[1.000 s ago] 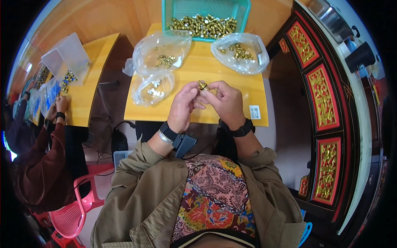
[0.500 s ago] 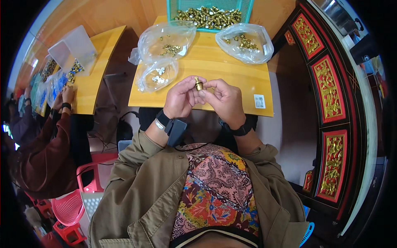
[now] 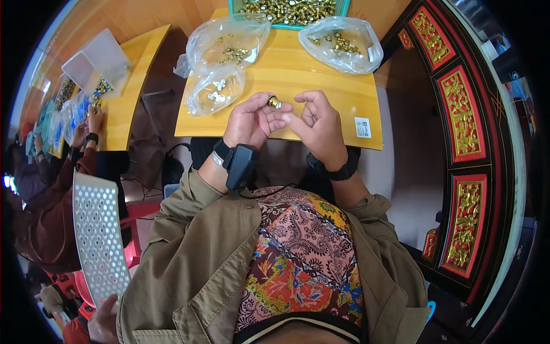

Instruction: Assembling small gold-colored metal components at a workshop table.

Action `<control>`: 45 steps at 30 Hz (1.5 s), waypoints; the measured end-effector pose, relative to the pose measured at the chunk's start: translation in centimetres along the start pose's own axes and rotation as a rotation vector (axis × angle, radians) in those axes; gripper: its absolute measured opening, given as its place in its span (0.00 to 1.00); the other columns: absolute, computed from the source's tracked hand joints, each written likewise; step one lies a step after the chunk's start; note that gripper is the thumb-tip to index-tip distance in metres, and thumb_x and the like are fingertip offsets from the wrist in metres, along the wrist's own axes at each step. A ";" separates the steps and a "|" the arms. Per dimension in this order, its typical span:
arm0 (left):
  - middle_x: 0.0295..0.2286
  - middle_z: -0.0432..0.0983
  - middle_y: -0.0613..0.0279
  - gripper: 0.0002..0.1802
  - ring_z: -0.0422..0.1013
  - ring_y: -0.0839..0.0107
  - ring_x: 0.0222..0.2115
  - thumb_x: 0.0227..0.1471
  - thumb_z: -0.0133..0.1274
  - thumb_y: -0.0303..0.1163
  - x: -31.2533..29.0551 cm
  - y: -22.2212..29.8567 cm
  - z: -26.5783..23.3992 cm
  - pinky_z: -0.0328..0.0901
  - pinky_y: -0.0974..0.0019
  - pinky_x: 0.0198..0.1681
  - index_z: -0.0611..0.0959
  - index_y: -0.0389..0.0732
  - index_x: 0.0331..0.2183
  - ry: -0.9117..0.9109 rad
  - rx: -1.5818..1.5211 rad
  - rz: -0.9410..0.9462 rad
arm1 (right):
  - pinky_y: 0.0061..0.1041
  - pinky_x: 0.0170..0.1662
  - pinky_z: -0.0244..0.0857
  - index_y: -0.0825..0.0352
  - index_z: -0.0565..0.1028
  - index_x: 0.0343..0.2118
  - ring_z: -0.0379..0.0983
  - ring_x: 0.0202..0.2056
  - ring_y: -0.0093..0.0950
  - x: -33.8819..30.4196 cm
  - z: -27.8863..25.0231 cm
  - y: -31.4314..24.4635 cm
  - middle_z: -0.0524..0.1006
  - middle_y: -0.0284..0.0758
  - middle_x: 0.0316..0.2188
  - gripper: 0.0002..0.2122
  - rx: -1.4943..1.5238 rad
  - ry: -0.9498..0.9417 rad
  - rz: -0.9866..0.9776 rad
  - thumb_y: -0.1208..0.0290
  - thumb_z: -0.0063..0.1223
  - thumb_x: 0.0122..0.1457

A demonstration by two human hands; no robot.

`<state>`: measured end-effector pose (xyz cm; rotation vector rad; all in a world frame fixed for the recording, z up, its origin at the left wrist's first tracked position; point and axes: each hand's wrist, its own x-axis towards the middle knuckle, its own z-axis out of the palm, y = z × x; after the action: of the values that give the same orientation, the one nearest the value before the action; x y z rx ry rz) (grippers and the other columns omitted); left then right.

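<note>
My left hand holds a small brass tap cartridge between thumb and fingers, above the near edge of the yellow table. The cartridge is tilted, with a whitish end towards the right. My right hand is just right of it, thumb and index finger apart, with nothing visible in them. Beyond the hands lie a clear bag of small white pieces, a clear bag with brass parts, and another clear bag with brass parts at the right.
A green basket full of brass parts is at the far edge. A label is stuck near the right corner. Left, another person works at a second table; another hand is by a perforated white panel. Carved panels stand right.
My right hand has let go of the cartridge and moved slightly right. The cartridge has tipped over in my left hand. At the left, the perforated panel has risen into fuller view, with a hand by it.
</note>
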<state>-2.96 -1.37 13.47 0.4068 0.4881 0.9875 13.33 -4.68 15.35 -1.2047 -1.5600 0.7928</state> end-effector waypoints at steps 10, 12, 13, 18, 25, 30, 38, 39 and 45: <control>0.27 0.72 0.52 0.09 0.74 0.62 0.25 0.52 0.40 0.28 0.3 -1.2 -2.0 0.70 0.67 0.28 0.68 0.37 0.37 -0.079 0.153 -0.037 | 0.14 0.21 0.55 0.72 0.74 0.34 0.59 0.18 0.11 0.2 -0.2 1.6 0.68 0.26 0.14 0.08 -0.089 -0.073 -0.046 0.76 0.55 0.50; 0.27 0.72 0.52 0.12 0.74 0.63 0.25 0.52 0.39 0.27 -0.2 -1.0 -0.7 0.70 0.67 0.28 0.68 0.36 0.39 -0.009 0.294 -0.001 | 0.13 0.21 0.55 0.72 0.74 0.35 0.60 0.18 0.11 0.4 -0.4 2.4 0.69 0.26 0.15 0.09 -0.078 -0.123 -0.017 0.77 0.54 0.51; 0.28 0.72 0.52 0.14 0.74 0.63 0.25 0.51 0.39 0.27 -0.2 -1.0 -0.8 0.70 0.68 0.29 0.67 0.35 0.41 -0.025 0.344 0.007 | 0.13 0.21 0.55 0.72 0.74 0.35 0.59 0.19 0.11 0.4 -0.3 3.1 0.69 0.26 0.16 0.09 -0.055 -0.138 -0.025 0.76 0.54 0.51; 0.29 0.72 0.53 0.12 0.74 0.65 0.27 0.54 0.38 0.29 0.1 -1.3 -1.0 0.69 0.69 0.32 0.68 0.35 0.41 -0.038 0.403 -0.023 | 0.16 0.20 0.53 0.73 0.73 0.36 0.58 0.19 0.12 0.5 -0.4 3.3 0.68 0.26 0.17 0.09 -0.053 -0.210 -0.008 0.77 0.53 0.51; 0.31 0.72 0.47 0.15 0.74 0.59 0.29 0.57 0.37 0.31 1.0 -1.9 -2.9 0.70 0.66 0.32 0.68 0.32 0.43 -0.155 0.058 -0.061 | 0.20 0.24 0.57 0.72 0.67 0.35 0.61 0.19 0.19 0.5 0.0 3.3 0.67 0.31 0.17 0.08 -0.049 -0.021 -0.083 0.75 0.48 0.54; 0.32 0.72 0.41 0.14 0.73 0.54 0.31 0.57 0.37 0.32 1.2 -1.7 -4.4 0.71 0.63 0.33 0.68 0.32 0.41 -0.155 -0.026 -0.120 | 0.21 0.26 0.59 0.71 0.68 0.35 0.64 0.21 0.21 0.1 0.4 3.9 0.69 0.34 0.20 0.06 -0.130 -0.027 -0.070 0.76 0.45 0.55; 0.32 0.72 0.39 0.14 0.73 0.51 0.31 0.57 0.37 0.31 1.5 -1.8 -4.7 0.71 0.63 0.34 0.67 0.32 0.41 -0.139 -0.051 -0.104 | 0.21 0.27 0.63 0.72 0.72 0.28 0.70 0.22 0.24 0.1 0.7 3.8 0.73 0.37 0.22 0.03 -0.207 0.048 -0.229 0.78 0.50 0.51; 0.32 0.72 0.41 0.16 0.73 0.54 0.31 0.58 0.36 0.32 1.6 -1.8 -4.7 0.71 0.64 0.35 0.67 0.31 0.43 -0.157 -0.022 -0.106 | 0.21 0.27 0.63 0.72 0.72 0.28 0.70 0.22 0.24 0.1 0.7 3.9 0.73 0.37 0.22 0.03 -0.208 0.049 -0.226 0.78 0.50 0.51; 0.30 0.72 0.46 0.18 0.72 0.61 0.26 0.58 0.36 0.32 1.5 -2.0 -3.8 0.70 0.69 0.30 0.67 0.29 0.45 -0.132 0.066 -0.090 | 0.23 0.25 0.63 0.71 0.73 0.27 0.70 0.21 0.26 -0.2 0.8 3.9 0.74 0.38 0.22 0.03 -0.206 0.050 -0.139 0.77 0.52 0.50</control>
<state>-3.07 -0.66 8.94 0.5014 0.4172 0.8531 13.84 -3.65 11.58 -1.2371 -1.6952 0.5180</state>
